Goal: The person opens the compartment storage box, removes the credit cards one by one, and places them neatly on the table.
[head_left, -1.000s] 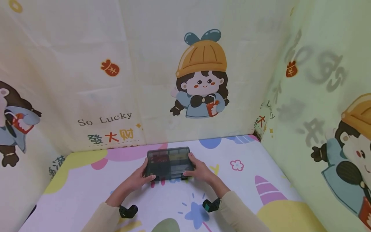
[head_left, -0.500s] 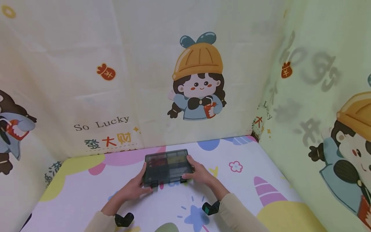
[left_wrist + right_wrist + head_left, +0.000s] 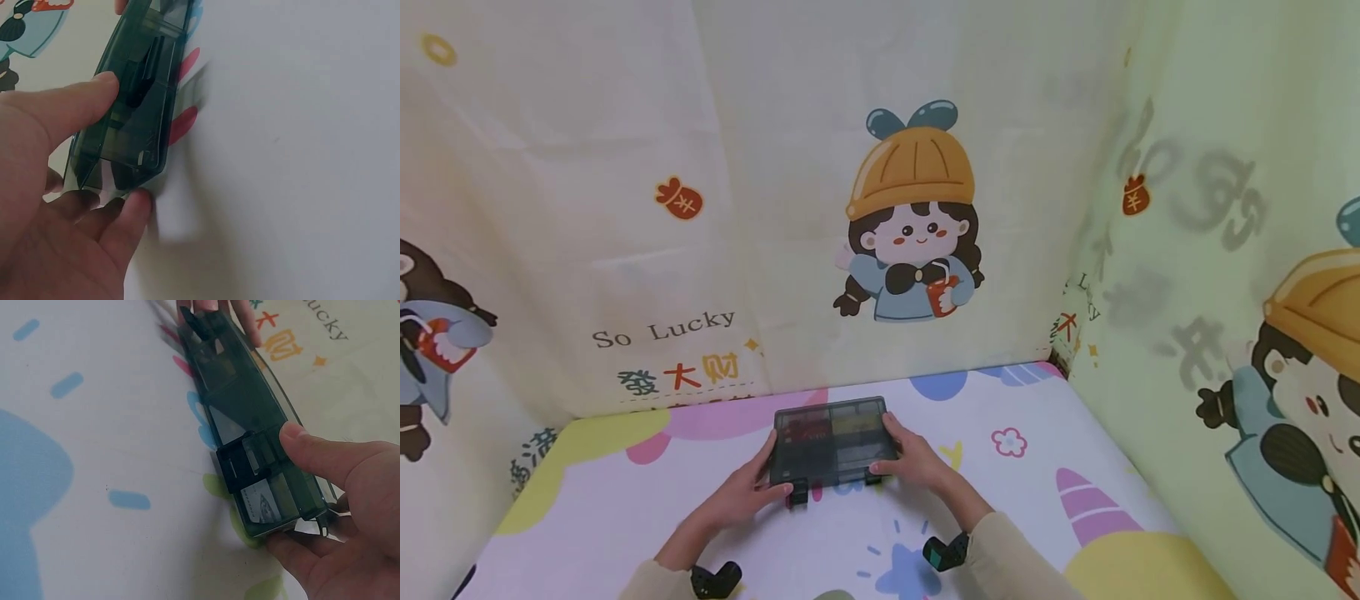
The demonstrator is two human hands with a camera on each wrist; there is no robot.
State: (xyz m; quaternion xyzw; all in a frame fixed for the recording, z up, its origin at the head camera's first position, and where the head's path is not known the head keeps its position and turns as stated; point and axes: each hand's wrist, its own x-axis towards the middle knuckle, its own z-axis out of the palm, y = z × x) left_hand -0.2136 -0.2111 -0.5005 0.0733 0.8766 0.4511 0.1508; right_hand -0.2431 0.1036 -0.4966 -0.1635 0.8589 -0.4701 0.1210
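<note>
With left hand [image 3: 743, 497] and right hand [image 3: 917, 458], grips the dark translucent case [image 3: 833, 446] at opposite ends, near the middle of the table [image 3: 1000, 508]'s far edge, seemingly lifted. Could slip if gripped unevenly, or open through the left latch [image 3: 798, 492], apparently swung out.

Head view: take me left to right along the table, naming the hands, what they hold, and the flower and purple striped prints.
Left hand → box, held between both hands → right hand → pink flower print → purple striped print.
</note>
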